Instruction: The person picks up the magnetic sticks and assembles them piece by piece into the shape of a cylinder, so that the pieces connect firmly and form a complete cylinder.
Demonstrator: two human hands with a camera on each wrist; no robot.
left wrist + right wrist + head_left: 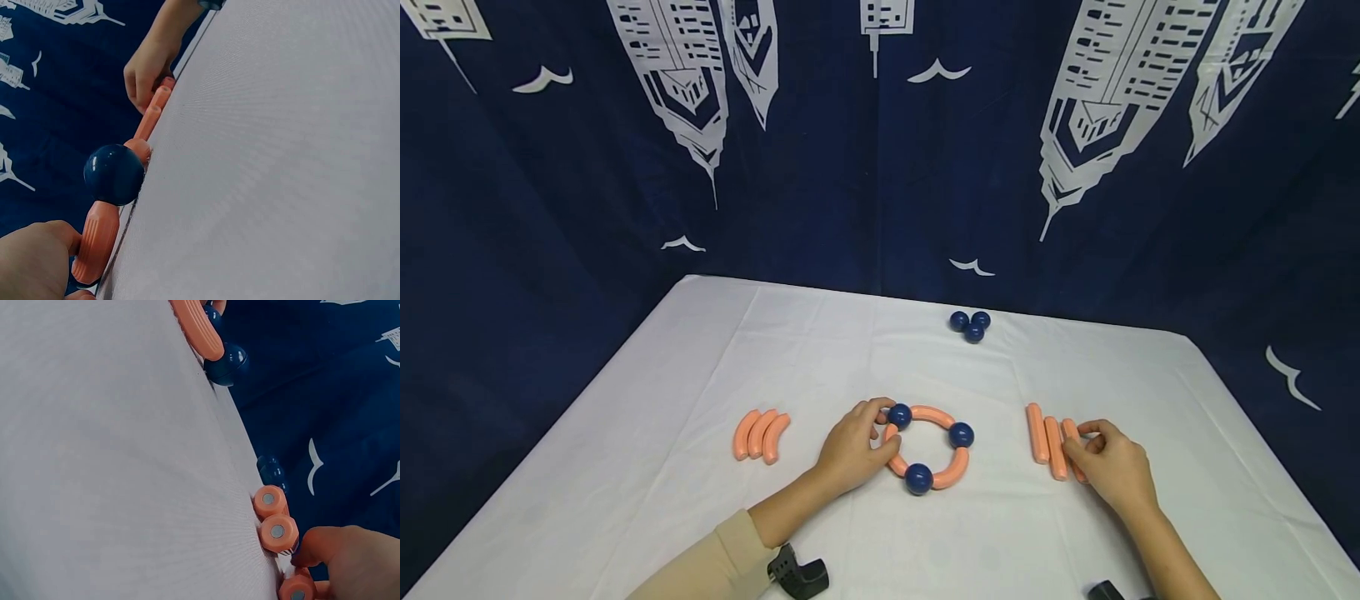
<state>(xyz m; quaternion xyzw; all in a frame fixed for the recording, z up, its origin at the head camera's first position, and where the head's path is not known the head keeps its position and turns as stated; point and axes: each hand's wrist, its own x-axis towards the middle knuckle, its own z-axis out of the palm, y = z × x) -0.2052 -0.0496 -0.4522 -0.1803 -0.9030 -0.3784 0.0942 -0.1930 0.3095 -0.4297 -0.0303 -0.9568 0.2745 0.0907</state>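
Observation:
On the white table lies a ring of curved orange magnetic rods (pixel 951 468) joined by blue balls (pixel 918 479). My left hand (pixel 853 446) grips the ring's left side, its thumb against a curved rod (pixel 99 240) and its fingers by the upper-left ball (pixel 899 416). To the right, my right hand (pixel 1116 467) pinches the rightmost of three straight orange magnetic rods (pixel 1070 431). The other two straight rods (pixel 1037 433) lie side by side just left of it. In the right wrist view, round grey discs show in the ends of the straight rods (pixel 277 531).
Three loose curved orange rods (pixel 758 435) lie in a row left of the ring. Three loose blue balls (pixel 973 332) sit clustered near the table's back edge. A dark blue patterned cloth (pixel 880 167) hangs behind the white-covered table (pixel 647 467).

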